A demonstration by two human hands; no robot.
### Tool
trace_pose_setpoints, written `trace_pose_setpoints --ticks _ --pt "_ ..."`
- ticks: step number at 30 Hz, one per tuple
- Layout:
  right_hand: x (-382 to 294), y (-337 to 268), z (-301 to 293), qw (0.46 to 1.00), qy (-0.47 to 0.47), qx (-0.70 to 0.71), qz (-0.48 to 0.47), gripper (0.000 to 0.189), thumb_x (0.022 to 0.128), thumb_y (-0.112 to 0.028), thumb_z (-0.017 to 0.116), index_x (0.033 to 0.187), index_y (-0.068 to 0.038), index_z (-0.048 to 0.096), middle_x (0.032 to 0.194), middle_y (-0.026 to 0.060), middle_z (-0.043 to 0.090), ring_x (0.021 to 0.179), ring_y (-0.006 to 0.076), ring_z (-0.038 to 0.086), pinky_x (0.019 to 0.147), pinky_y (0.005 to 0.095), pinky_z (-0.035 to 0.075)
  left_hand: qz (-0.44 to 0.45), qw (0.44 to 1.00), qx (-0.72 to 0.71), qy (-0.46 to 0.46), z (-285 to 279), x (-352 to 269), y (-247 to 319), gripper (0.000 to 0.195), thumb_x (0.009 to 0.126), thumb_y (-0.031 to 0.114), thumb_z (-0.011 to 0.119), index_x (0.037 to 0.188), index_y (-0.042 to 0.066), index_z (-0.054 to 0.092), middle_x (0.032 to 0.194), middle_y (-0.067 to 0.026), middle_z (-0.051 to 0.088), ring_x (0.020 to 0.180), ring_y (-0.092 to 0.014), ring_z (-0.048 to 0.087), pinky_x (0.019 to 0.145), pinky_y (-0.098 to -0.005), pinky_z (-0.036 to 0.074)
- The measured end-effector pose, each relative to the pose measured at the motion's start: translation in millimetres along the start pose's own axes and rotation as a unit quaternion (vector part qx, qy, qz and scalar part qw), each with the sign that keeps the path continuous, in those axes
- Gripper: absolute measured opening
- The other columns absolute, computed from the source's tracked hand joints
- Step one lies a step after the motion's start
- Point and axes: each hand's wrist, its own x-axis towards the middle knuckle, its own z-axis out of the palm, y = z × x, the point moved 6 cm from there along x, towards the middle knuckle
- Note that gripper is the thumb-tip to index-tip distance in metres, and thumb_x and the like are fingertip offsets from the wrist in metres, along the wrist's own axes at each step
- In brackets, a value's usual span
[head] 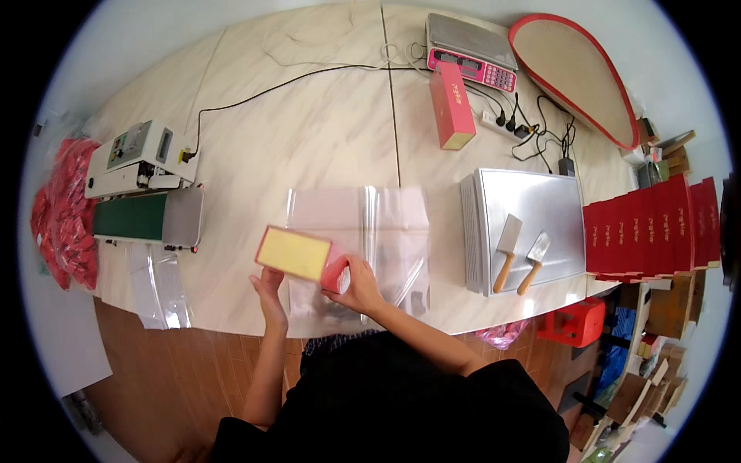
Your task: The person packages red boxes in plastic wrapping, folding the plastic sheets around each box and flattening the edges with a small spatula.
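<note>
A box with a yellow end face and red edges (294,253) is held up over the near edge of the marble-patterned table. My left hand (272,292) supports it at its lower left side, the thumb spread away. In my right hand (358,287) is a red packet or flap (336,276) at the box's right end; whether it is part of the box cannot be told. Beneath and behind them lie clear plastic film sheets (399,231). A red box with a yellow end (453,110) stands farther back, beside a pink and silver digital scale (472,55).
A band sealing machine (139,156) stands at left, near bagged red packets (63,214) and clear bags (159,283). At right, two wooden-handled scrapers (508,252) lie on a metal case (544,202), beside stacked red boxes (637,231). A power strip (503,124) and cables lie behind.
</note>
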Motion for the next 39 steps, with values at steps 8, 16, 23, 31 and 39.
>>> trace_pose_setpoints --ticks 8,16,23,31,39 --pt "152 21 -129 0.973 0.169 0.117 0.109 0.083 0.077 -0.027 0.083 0.137 0.007 0.038 0.128 0.0216 0.053 0.115 0.0288 0.056 0.099 0.0386 0.046 0.052 0.961 0.235 -0.139 70 59 -35 0.045 0.104 0.03 0.044 0.137 0.0 0.051 0.138 -0.017 0.054 0.13 -0.029 0.048 0.11 -0.038 0.034" --pt "309 134 -226 0.896 0.255 -0.334 0.143 0.081 0.074 -0.035 0.079 0.138 0.0 0.044 0.117 0.0223 0.052 0.109 0.0405 0.052 0.094 0.047 0.044 0.081 0.936 0.305 -0.157 67 65 -75 0.037 0.097 0.014 0.055 0.132 0.002 0.052 0.136 -0.0169 0.054 0.129 -0.034 0.048 0.11 -0.0405 0.035" --pt "342 177 -225 0.796 0.265 -0.529 0.13 0.065 0.079 -0.028 0.073 0.136 -0.007 0.048 0.119 0.0243 0.049 0.114 0.0443 0.048 0.097 0.0536 0.038 0.055 0.95 0.292 -0.099 45 83 -69 0.032 0.093 0.006 0.056 0.125 0.003 0.055 0.129 -0.0158 0.056 0.123 -0.032 0.051 0.108 -0.0399 0.038" --pt "266 111 -216 0.844 0.24 -0.479 -0.005 0.052 0.079 -0.013 0.068 0.129 -0.004 0.054 0.132 0.0211 0.046 0.119 0.0414 0.045 0.099 0.0523 0.037 0.06 0.943 0.295 -0.144 62 80 -68 0.029 0.096 0.007 0.053 0.124 0.001 0.057 0.129 -0.0132 0.056 0.124 -0.028 0.05 0.109 -0.0374 0.035" --pt "79 72 -369 0.784 0.335 -0.519 0.062 0.047 0.078 -0.012 0.068 0.123 -0.008 0.056 0.131 0.0177 0.047 0.12 0.0395 0.045 0.099 0.0519 0.037 0.0 0.971 0.203 -0.124 58 60 -88 0.031 0.094 0.007 0.055 0.125 0.002 0.056 0.125 -0.0106 0.057 0.122 -0.024 0.052 0.104 -0.0363 0.038"
